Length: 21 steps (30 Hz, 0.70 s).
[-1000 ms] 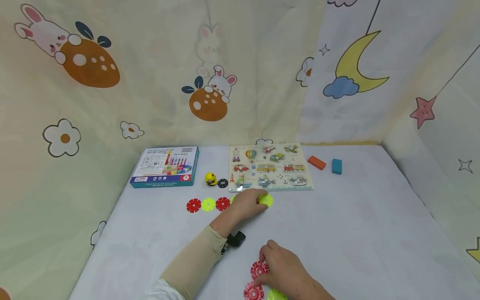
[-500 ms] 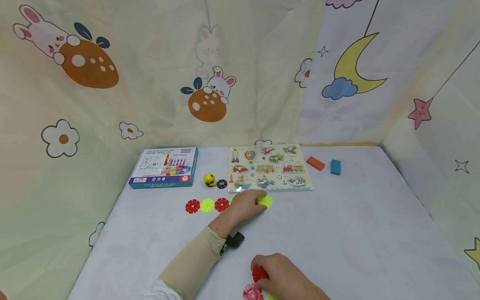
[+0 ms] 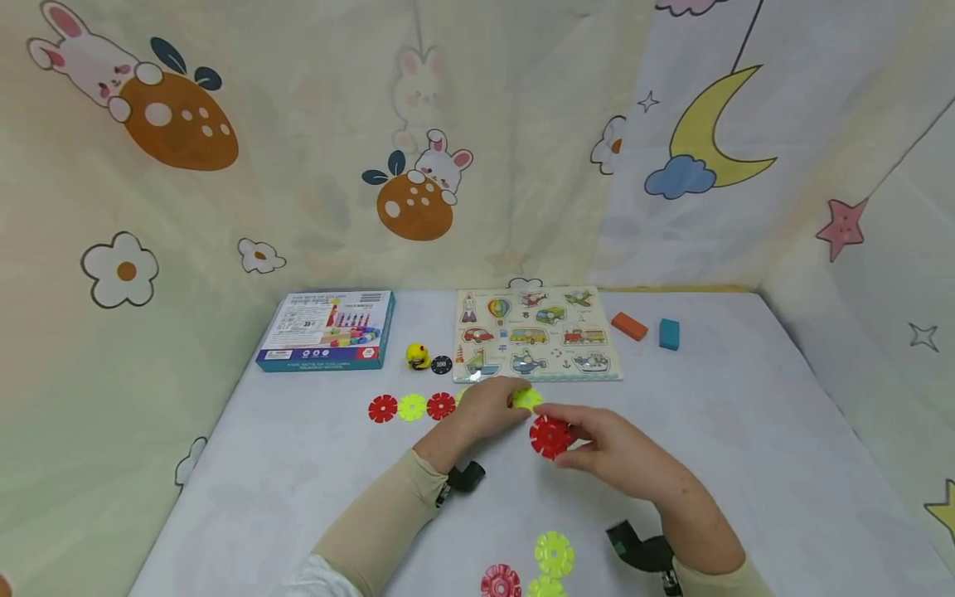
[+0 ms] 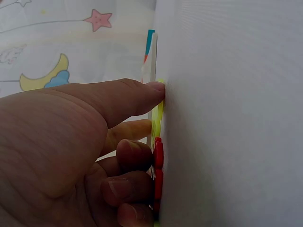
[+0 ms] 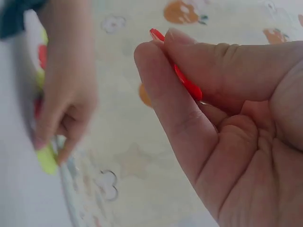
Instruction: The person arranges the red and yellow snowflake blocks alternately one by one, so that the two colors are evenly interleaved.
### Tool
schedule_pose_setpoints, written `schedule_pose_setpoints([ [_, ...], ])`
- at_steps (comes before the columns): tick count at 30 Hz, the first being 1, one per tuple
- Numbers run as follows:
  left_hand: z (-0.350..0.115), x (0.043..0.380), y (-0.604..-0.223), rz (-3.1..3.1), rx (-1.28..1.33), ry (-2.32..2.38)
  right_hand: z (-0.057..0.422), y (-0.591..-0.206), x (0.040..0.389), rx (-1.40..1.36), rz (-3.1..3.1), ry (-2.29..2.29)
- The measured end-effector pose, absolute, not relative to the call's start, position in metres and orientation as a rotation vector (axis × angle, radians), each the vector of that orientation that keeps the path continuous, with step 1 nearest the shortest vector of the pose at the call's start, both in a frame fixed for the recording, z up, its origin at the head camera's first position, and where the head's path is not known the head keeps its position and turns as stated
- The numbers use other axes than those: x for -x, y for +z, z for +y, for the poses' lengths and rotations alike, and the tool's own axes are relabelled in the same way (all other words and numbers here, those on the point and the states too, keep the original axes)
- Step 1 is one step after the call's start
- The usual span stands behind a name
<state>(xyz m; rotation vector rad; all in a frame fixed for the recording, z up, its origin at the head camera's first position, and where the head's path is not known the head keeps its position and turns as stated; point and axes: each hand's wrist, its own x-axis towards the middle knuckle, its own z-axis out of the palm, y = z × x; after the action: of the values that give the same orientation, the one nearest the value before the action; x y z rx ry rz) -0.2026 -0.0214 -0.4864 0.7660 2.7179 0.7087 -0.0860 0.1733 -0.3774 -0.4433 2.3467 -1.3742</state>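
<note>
Discs (image 3: pixel 383 408), red and yellow, line the worktop (image 3: pixel 709 448) in the head view as the left hand (image 3: pixel 485 410) grips the yellow end disc (image 3: pixel 527 399), apparently to keep it still; near it, the right hand (image 3: pixel 615 452) pinches a red disc (image 3: pixel 550 437) by one side, seemingly to leave its slotted edge exposed. Left wrist view: the thumb touches the yellow end disc, down at the worktop. Right wrist view: thumb and forefinger clasp the red disc edge-on.

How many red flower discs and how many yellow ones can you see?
Red flower discs: 5 (one pinched by the right hand, one showing only in the wrist views)
Yellow flower discs: 5
Total: 10 flower discs in view
</note>
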Motion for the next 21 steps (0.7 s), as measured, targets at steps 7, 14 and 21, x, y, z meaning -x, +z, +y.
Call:
schedule_pose_setpoints([
  [7, -0.02, 0.205, -0.486, 2.72, -0.781, 0.677, 0.197, -0.383, 0.128, 0.276, 2.46, -1.45],
  [14, -0.021, 0.203, -0.484, 2.721, -0.809, 0.688, 0.204, -0.428, 0.16, 0.095, 2.556, -1.391],
  [21, -0.021, 0.202, -0.484, 2.727, -0.809, 0.688, 0.2, -0.463, 0.175, -0.049, 2.66, -1.174],
])
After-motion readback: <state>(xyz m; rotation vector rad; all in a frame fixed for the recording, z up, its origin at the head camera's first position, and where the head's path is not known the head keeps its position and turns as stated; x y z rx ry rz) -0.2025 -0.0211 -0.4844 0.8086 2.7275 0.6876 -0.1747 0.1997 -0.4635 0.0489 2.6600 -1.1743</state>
